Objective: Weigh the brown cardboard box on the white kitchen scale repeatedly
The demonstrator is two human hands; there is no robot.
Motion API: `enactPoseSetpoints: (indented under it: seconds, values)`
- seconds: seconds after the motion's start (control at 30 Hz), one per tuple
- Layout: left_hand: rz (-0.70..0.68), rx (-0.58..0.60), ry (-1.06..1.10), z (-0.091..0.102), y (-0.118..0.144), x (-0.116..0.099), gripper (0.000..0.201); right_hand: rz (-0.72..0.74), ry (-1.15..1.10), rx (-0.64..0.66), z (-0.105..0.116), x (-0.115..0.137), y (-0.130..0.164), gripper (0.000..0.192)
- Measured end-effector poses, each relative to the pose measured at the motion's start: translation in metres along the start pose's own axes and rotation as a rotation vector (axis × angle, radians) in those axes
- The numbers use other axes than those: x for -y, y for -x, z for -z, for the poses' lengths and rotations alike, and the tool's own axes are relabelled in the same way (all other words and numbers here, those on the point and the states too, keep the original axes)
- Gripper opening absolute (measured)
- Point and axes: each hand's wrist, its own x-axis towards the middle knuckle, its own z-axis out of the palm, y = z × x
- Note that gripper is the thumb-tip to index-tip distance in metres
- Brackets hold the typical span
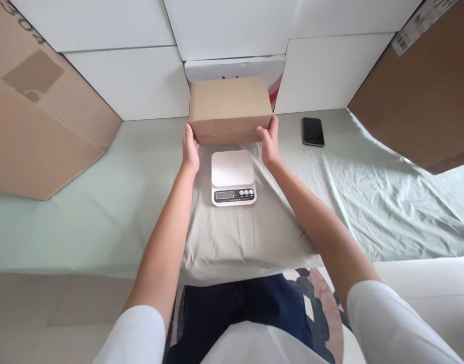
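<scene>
A closed brown cardboard box is held between my two hands, just beyond a white digital kitchen scale. My left hand grips the box's near left corner, its fingers partly hidden behind the side. At the near right corner my right hand has its thumb on the front face and the other fingers around the side. The scale lies on the cloth with its display and buttons toward me, and its plate bears nothing. Whether the box's underside touches the cloth I cannot tell.
Large cardboard boxes stand at the left and right. A black smartphone lies right of my right hand. White panels close off the back, with a red-and-white package behind the box. A pale green cloth covers the surface.
</scene>
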Motion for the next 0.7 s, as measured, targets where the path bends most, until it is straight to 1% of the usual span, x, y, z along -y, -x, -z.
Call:
enactPoseSetpoints:
  seconds: [0.07, 0.13, 0.2, 0.27, 0.37, 0.43, 0.53, 0.6, 0.7]
  values:
    - [0.025, -0.038, 0.020, 0.001, -0.012, 0.023, 0.091, -0.036, -0.010, -0.039, -0.004, -0.018, -0.009, 0.084]
    - [0.044, -0.058, 0.034, 0.003, -0.016, 0.042, 0.092, -0.070, 0.005, -0.062, -0.004, -0.034, -0.012, 0.085]
    - [0.059, -0.065, 0.042, 0.005, -0.017, 0.054, 0.092, -0.084, 0.035, -0.058, -0.002, -0.046, -0.012, 0.084]
    - [0.071, -0.058, 0.049, 0.007, -0.017, 0.061, 0.090, -0.083, 0.055, -0.047, 0.000, -0.052, -0.011, 0.082]
    - [0.089, -0.051, 0.057, 0.007, -0.017, 0.064, 0.091, -0.097, 0.050, -0.058, 0.001, -0.055, -0.010, 0.079]
    - [0.112, -0.067, 0.058, 0.007, -0.019, 0.065, 0.093, -0.113, 0.041, -0.065, 0.000, -0.055, -0.010, 0.078]
    - [0.146, -0.072, 0.048, 0.014, -0.022, 0.065, 0.095, -0.127, 0.017, -0.062, 0.002, -0.057, -0.015, 0.080]
    - [0.152, -0.082, 0.020, 0.027, -0.025, 0.062, 0.095, -0.149, -0.005, -0.103, 0.010, -0.058, -0.023, 0.086]
    - [0.161, -0.160, -0.024, 0.058, -0.032, 0.052, 0.099, -0.208, -0.022, -0.216, 0.036, -0.059, -0.039, 0.090]
